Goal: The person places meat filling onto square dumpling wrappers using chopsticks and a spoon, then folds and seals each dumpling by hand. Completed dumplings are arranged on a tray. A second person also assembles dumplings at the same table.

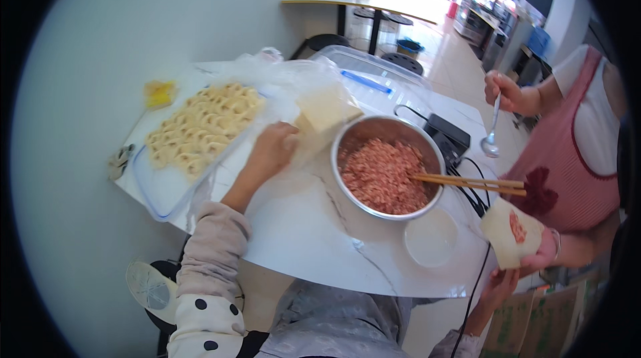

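Observation:
My left hand (pixel 274 152) is at the left edge of a stack of square dough wrappers (pixel 320 113), partly covered by a clear plastic bag (pixel 305 75). Whether its curled fingers grip a wrapper or the bag is unclear. Low on the right, my right hand (pixel 502 285) is partly hidden beneath a co-worker's hand (pixel 543 250). That co-worker's hand supports a wrapper (pixel 506 238) with a smear of minced meat on it. Between my hands stands a steel bowl (pixel 340 185) of minced meat (pixel 383 175), with wooden chopsticks (pixel 470 183) resting in it.
Rows of folded dumplings (pixel 210 123) lie in a blue-rimmed plastic tray (pixel 150 208). The co-worker's other hand (pixel 503 92) holds a metal spoon (pixel 492 143). A white round lid or dish (pixel 430 238), a black box (pixel 447 133) and a hanging cable (pixel 470 308) are near the bowl.

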{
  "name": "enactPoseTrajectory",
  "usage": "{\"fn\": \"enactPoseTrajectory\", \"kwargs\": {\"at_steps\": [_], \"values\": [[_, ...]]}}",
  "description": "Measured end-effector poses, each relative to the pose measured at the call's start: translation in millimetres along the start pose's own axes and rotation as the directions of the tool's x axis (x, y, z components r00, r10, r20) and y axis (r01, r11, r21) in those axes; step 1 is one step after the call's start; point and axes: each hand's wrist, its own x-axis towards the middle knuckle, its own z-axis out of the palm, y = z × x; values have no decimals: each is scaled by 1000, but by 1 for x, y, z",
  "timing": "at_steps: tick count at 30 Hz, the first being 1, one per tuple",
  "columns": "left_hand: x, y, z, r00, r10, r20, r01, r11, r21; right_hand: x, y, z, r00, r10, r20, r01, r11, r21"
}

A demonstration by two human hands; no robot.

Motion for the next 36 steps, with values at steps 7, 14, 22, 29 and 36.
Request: {"fn": "enactPoseTrajectory", "kwargs": {"at_steps": [7, 14, 22, 29, 36], "values": [[1, 14, 7, 995, -68, 80, 55, 986, 159, -7, -8, 15, 998, -46, 35, 48, 997, -61], [0, 14, 4, 993, -24, 112, 14, 996, 90, -12, -16, 33, 1000, -5, 4, 5, 998, -60], [-2, 11, 5, 987, -72, 141, 64, 996, 60, -14, -20, 35, 999, -11, 37, 11, 1000, -4], [-3, 11, 6, 991, -66, 115, 55, 994, 93, -13, -19, 35, 999, -5, 49, 5, 1000, -15], [-5, 13, 5, 992, -43, 117, 38, 998, 46, -14, -20, 37, 998, -8, 62, 9, 1000, -10]]}}
